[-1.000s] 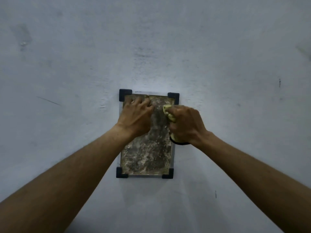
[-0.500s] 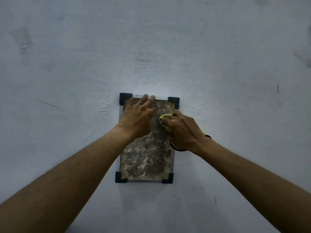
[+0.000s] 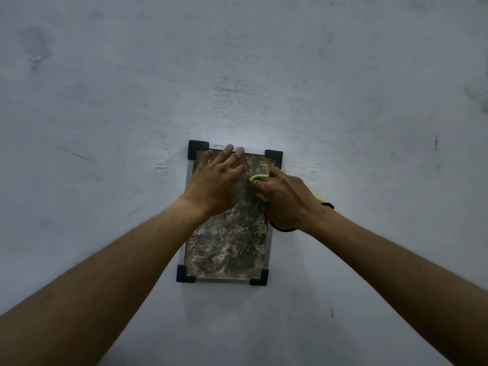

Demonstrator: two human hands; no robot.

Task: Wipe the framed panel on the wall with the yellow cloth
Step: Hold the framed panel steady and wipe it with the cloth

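A framed panel [image 3: 227, 249] with a mottled brown face, a grey frame and black corner caps hangs on the wall. My left hand [image 3: 215, 180] lies flat on its upper left part, fingers straight and reaching the top edge. My right hand [image 3: 286, 200] grips a bunched yellow cloth [image 3: 260, 178] and holds it against the panel's upper right part, near the right frame edge. Most of the cloth is hidden under that hand; a strip shows by the wrist, along with a thin black loop.
The pale grey wall [image 3: 369, 114] surrounds the panel on all sides, with faint smudges and small dark marks. Nothing else is in view.
My left hand's fingers have straightened and stretched up to the top edge. My right hand with the cloth has shifted slightly down and left across the panel's upper right.
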